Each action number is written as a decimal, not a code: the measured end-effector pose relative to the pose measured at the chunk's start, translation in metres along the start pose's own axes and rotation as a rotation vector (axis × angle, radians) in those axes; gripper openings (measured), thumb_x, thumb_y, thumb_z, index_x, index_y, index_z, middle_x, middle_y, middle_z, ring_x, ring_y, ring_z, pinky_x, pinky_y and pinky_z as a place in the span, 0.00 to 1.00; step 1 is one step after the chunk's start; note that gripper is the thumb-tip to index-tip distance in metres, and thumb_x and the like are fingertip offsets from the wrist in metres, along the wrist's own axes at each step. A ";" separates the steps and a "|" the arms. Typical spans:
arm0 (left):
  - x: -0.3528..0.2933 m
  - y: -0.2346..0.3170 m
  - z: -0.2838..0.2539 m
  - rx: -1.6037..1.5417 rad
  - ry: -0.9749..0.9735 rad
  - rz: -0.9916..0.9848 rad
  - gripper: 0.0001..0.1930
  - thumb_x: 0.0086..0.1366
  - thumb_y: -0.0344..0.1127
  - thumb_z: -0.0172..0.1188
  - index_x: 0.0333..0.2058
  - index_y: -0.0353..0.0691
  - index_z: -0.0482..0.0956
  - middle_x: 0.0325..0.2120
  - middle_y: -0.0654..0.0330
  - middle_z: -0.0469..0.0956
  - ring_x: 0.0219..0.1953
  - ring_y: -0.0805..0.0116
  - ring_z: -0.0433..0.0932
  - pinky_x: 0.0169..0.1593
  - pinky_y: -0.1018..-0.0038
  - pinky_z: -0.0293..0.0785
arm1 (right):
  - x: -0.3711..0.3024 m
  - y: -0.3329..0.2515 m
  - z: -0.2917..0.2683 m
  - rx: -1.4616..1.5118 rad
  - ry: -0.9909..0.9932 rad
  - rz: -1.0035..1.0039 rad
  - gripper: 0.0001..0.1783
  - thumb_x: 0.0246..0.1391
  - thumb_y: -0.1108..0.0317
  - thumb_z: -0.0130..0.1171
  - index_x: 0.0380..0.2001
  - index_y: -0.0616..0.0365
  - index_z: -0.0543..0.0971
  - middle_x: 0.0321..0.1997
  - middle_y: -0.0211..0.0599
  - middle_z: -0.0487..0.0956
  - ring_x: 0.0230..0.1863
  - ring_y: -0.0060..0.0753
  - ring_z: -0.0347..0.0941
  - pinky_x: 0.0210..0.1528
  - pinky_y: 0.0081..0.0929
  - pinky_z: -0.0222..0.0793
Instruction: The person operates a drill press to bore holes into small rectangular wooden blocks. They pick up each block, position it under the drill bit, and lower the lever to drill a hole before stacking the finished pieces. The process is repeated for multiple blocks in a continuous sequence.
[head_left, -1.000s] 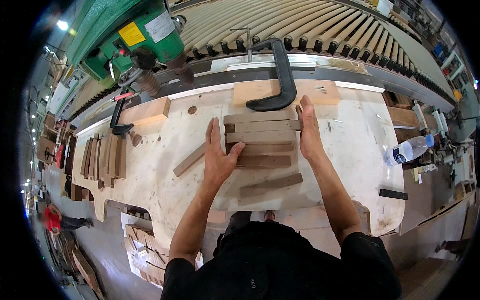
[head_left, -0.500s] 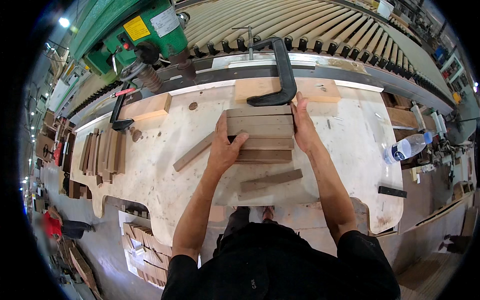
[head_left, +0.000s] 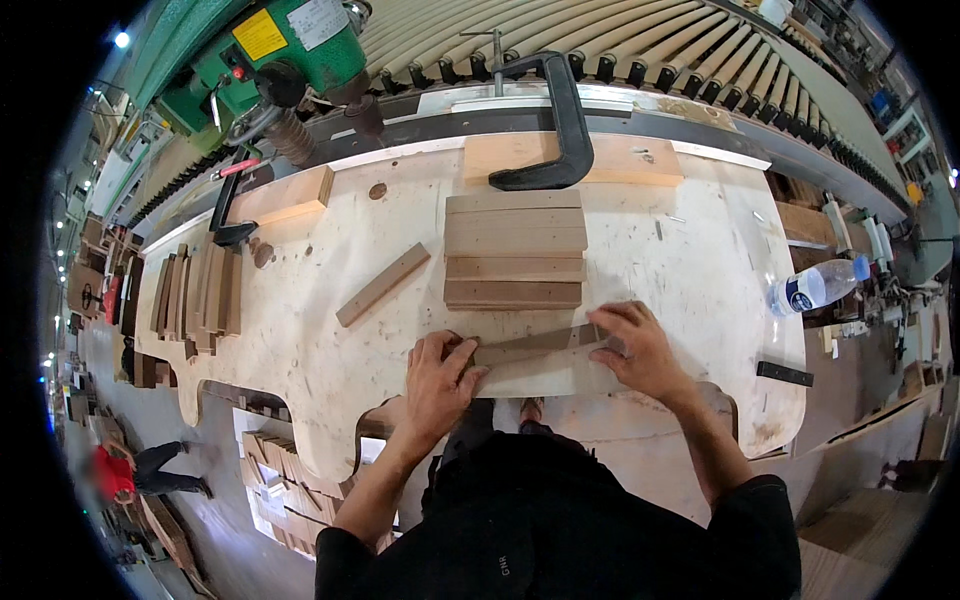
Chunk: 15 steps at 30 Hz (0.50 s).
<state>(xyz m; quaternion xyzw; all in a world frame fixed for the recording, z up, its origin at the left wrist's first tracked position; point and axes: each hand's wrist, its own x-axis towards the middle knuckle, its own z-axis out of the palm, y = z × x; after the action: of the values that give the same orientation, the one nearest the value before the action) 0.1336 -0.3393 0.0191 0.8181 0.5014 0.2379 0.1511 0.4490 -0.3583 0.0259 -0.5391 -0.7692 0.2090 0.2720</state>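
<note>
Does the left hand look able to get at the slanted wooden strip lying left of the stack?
Probably yes: the slanted strip lies ahead of the left hand, apart from the stack, with nothing visible between hand and strip.

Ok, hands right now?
Left hand: partly curled at the left end of the loose wooden strip; grip unclear.
Right hand: partly curled at its right end; grip unclear.

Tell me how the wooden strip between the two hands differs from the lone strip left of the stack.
The near strip has the left hand and right hand at its ends; the lone strip has neither. The near strip lies almost crosswise, while the lone strip slants steeply up to the right. The near strip is in front of the stack; the lone strip is left of it. Both are narrow, brown and wooden.
</note>
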 end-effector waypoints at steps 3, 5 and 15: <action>0.004 -0.009 0.004 -0.084 0.122 0.013 0.21 0.51 0.29 0.69 0.46 0.40 0.80 0.40 0.50 0.76 0.44 0.48 0.74 0.48 0.59 0.72 | 0.000 -0.001 0.008 0.064 0.065 -0.007 0.21 0.48 0.76 0.65 0.48 0.56 0.78 0.47 0.44 0.77 0.52 0.52 0.72 0.51 0.40 0.70; 0.016 -0.005 -0.007 -0.083 0.249 0.046 0.21 0.52 0.28 0.68 0.48 0.41 0.80 0.39 0.49 0.77 0.42 0.48 0.76 0.44 0.60 0.74 | 0.017 -0.014 -0.002 0.142 0.230 -0.056 0.20 0.48 0.77 0.64 0.47 0.57 0.78 0.46 0.45 0.77 0.47 0.51 0.75 0.46 0.37 0.73; 0.081 -0.017 -0.008 -0.213 0.339 -0.144 0.27 0.64 0.35 0.60 0.61 0.36 0.67 0.56 0.45 0.68 0.56 0.52 0.70 0.59 0.63 0.65 | 0.070 -0.003 0.018 0.242 0.491 0.097 0.29 0.55 0.64 0.63 0.58 0.61 0.69 0.61 0.49 0.70 0.59 0.46 0.70 0.59 0.35 0.67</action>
<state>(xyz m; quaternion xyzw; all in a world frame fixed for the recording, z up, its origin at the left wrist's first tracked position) 0.1476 -0.2590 0.0370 0.7079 0.5489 0.4121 0.1667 0.4163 -0.2938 0.0272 -0.5734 -0.6230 0.1752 0.5024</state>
